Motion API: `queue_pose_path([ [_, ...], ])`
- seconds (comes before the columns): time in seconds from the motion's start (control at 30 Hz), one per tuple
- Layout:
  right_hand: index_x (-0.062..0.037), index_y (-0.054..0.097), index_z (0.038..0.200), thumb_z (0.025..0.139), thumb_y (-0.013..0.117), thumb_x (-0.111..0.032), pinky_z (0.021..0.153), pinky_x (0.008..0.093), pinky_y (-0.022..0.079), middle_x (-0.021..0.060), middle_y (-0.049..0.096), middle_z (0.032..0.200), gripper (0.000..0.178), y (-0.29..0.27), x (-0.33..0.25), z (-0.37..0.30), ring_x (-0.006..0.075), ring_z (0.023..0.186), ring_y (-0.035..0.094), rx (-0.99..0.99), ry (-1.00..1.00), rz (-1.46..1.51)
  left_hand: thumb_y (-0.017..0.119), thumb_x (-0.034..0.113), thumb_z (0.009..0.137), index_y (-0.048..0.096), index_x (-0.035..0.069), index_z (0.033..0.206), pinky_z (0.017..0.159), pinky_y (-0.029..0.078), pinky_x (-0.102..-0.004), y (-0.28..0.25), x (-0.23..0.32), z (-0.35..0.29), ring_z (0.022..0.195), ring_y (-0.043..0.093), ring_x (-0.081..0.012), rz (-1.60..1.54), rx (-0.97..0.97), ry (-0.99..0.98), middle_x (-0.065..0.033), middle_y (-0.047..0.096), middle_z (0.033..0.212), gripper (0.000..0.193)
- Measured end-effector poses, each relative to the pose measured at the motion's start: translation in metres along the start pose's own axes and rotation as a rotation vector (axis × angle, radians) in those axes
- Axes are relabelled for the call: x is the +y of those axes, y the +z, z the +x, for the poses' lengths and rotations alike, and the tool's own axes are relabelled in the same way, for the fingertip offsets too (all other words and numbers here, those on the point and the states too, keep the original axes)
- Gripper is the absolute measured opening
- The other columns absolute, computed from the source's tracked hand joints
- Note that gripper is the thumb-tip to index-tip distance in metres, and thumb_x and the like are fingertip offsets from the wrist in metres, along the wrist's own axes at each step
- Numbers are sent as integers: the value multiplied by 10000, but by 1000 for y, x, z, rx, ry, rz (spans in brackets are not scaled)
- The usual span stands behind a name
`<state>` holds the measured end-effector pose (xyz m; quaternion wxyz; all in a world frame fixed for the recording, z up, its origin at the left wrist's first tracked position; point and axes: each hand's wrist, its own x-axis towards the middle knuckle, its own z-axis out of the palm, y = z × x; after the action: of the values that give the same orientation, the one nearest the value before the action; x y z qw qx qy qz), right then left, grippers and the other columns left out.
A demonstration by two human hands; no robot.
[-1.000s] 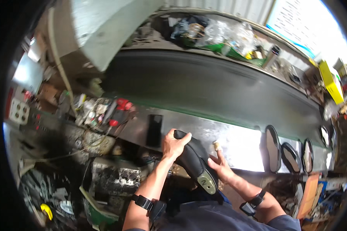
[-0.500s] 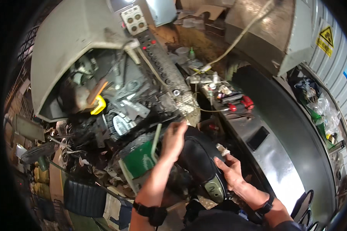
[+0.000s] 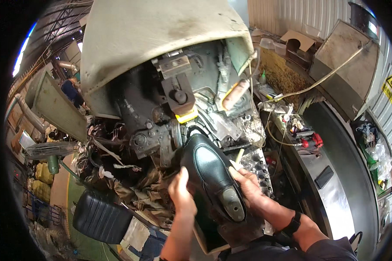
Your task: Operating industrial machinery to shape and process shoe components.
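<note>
A black leather shoe upper [image 3: 207, 162] is stretched over an olive-green shoe last [image 3: 231, 203]. Its toe points away from me, up against the metal parts of a machine [image 3: 180, 96] under a cream hood. My right hand [image 3: 249, 186] grips the shoe's right side, thumb on the upper. Along the left side my left hand [image 3: 181, 193] is closed against the shoe, thumb raised and the other fingertips hidden. A pale stick-like piece [image 3: 239, 155] shows just beyond my right fingers; I cannot tell whether I hold it.
To the right runs a metal bench [image 3: 331, 204] carrying a dark phone [image 3: 324, 177] and a red tool [image 3: 312, 141]. Brown scraps lie heaped at the left, near a black padded seat [image 3: 101, 216] and a fan [image 3: 50, 150]. Another person [image 3: 73, 92] is far left.
The view has turned, with the machine now nearer the middle. The shoe's toe has come up to the machine's metal parts. My left hand has shifted from the toe to the shoe's left side.
</note>
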<state>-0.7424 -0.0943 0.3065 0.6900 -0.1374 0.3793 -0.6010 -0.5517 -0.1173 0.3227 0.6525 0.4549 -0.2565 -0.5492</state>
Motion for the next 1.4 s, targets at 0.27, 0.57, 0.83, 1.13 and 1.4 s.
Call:
queue_pose_path([
  [0.27,11,597,1273,986,651,-119,753,313,575,85,707,1046,320,13,29,57,155,856,679,38,-45,69,588,335,997,638,3,1240,1017,481,-410,12,-40,2,1124,635,-275,-352,92,-311,-118,680,1233,414],
  [0.57,11,605,1260,983,670,-154,715,316,586,92,718,1020,329,6,33,92,159,805,689,137,29,26,543,335,1000,675,18,1173,969,521,-399,8,-70,43,1049,668,-271,-447,127,-453,-115,711,1176,384],
  [0.83,29,626,1203,979,670,-137,726,312,588,92,724,1016,282,9,31,92,159,819,698,142,18,46,525,333,1006,674,21,1170,965,523,-414,4,-82,50,1049,672,-278,-441,143,-433,-118,710,1188,383],
  [1.13,22,644,1192,985,636,-89,776,301,588,92,722,1047,234,-4,40,106,162,863,700,65,1,101,511,314,1003,659,14,1191,970,514,-413,-6,-107,61,1051,668,-279,-421,137,-363,-122,698,1202,384],
  [1.4,3,652,1187,980,638,-87,805,306,580,92,720,1079,226,-10,52,121,158,900,695,33,-29,145,570,167,1001,652,-52,1122,891,543,-382,-6,-117,72,990,673,-241,-528,154,-305,-124,683,1133,263],
])
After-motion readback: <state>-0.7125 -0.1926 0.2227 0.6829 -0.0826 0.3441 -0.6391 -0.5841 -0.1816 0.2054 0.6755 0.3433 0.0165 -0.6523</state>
